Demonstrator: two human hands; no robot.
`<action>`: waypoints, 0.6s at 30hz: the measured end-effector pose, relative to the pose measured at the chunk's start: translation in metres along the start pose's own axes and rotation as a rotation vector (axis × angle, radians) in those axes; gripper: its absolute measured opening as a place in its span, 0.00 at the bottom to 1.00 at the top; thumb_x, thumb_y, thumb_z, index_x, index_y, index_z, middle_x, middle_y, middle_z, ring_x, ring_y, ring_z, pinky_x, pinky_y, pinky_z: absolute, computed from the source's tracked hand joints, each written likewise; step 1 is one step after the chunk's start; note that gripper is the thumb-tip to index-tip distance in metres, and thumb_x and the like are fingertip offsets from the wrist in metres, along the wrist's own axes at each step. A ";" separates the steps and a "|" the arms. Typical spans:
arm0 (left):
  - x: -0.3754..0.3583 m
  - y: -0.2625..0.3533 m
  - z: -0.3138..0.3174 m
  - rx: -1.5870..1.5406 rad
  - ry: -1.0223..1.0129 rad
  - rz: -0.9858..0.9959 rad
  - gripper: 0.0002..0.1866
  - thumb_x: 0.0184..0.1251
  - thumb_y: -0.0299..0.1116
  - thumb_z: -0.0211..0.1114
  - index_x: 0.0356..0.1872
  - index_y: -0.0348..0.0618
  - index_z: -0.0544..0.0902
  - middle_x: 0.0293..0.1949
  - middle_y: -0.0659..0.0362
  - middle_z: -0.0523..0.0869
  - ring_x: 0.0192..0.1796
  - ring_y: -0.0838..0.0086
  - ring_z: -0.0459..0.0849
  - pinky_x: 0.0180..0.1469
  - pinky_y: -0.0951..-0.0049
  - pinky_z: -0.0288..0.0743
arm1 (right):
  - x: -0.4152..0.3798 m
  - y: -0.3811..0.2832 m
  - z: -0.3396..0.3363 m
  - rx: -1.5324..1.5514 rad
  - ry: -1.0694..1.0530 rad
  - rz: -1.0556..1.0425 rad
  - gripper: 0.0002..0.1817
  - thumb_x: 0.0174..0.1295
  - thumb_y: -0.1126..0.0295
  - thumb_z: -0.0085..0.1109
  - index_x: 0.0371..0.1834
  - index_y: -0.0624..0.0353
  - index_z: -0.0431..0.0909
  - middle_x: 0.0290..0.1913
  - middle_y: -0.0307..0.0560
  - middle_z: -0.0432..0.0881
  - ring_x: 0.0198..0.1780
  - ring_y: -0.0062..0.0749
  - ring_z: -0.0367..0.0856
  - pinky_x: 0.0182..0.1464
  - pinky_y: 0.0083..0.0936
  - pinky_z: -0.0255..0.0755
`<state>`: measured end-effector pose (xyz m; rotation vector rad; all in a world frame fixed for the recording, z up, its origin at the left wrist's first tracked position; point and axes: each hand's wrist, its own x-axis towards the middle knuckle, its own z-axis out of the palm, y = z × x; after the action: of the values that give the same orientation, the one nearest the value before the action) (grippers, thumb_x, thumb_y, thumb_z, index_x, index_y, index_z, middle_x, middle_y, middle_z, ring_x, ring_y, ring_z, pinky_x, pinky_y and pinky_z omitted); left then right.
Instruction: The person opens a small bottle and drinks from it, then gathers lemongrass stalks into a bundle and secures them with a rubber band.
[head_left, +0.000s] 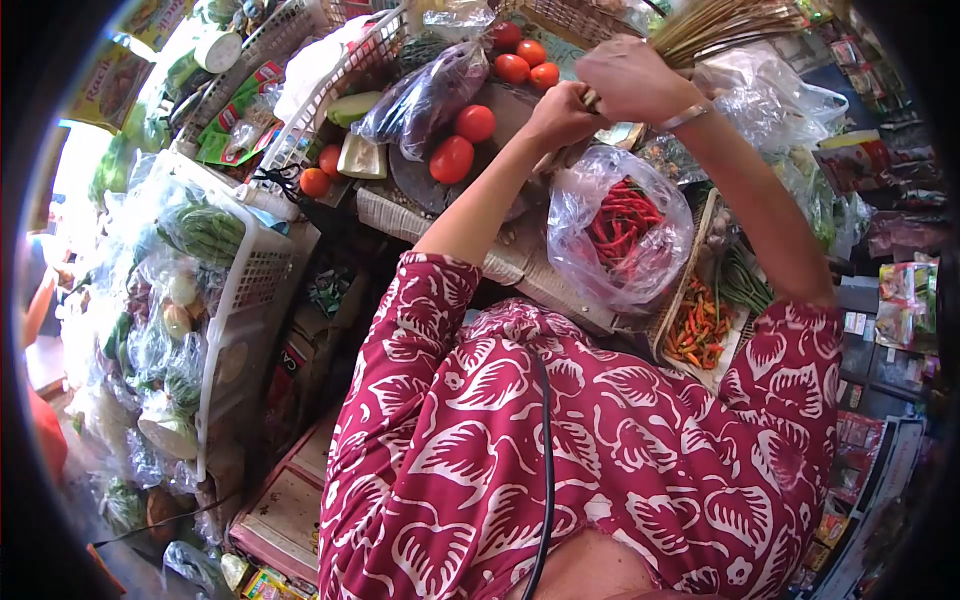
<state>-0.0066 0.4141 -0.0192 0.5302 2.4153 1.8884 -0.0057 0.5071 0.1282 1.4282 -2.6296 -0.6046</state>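
A bundle of thin straw-brown sticks, like a stick broom [722,36], fans out toward the top right. My right hand [636,82], slightly blurred, is closed around its narrow end. Beside it, my left hand [562,116] has its fingers curled on the same end, where pale stick ends poke out. Just below the hands, a clear plastic bag [568,232] stands open with red chillies [625,228] inside. Left of my left forearm lie red tomatoes [452,160] and a wrapped purple eggplant bundle [425,105].
A basket of small orange chillies [700,325] sits near my right arm. On the left, a white plastic crate [240,290] holds bagged vegetables. More tomatoes [511,68] lie behind the left hand. Hanging packets [908,300] line the right side.
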 end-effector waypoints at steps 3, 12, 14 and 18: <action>-0.010 0.003 -0.024 -0.444 0.110 0.189 0.11 0.54 0.33 0.69 0.33 0.36 0.83 0.27 0.64 0.83 0.31 0.83 0.79 0.36 0.78 0.73 | -0.023 -0.016 -0.037 0.526 0.470 -0.058 0.13 0.47 0.69 0.65 0.35 0.63 0.77 0.33 0.51 0.81 0.38 0.42 0.82 0.44 0.29 0.75; -0.035 0.020 -0.052 -0.206 0.004 0.142 0.15 0.52 0.37 0.72 0.34 0.37 0.81 0.27 0.63 0.83 0.31 0.82 0.80 0.38 0.77 0.75 | 0.011 -0.042 0.034 1.687 1.005 0.178 0.18 0.51 0.71 0.67 0.46 0.61 0.76 0.34 0.43 0.84 0.34 0.25 0.81 0.37 0.22 0.74; -0.038 -0.004 -0.043 -0.214 0.028 0.039 0.15 0.50 0.36 0.72 0.34 0.38 0.80 0.29 0.61 0.82 0.32 0.80 0.81 0.37 0.74 0.75 | 0.021 -0.069 0.052 1.796 1.014 0.243 0.17 0.52 0.72 0.67 0.44 0.62 0.77 0.34 0.40 0.83 0.34 0.21 0.80 0.35 0.19 0.73; -0.048 -0.004 -0.031 -0.068 0.123 0.250 0.32 0.45 0.29 0.73 0.54 0.36 0.71 0.48 0.58 0.78 0.49 0.74 0.76 0.53 0.74 0.69 | 0.020 -0.073 0.071 1.814 1.082 0.479 0.13 0.54 0.71 0.67 0.40 0.63 0.79 0.31 0.38 0.82 0.31 0.17 0.77 0.32 0.15 0.70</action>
<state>0.0303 0.3709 -0.0241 0.7662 2.4474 2.1509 0.0225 0.4765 0.0328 0.5074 -1.8443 2.2513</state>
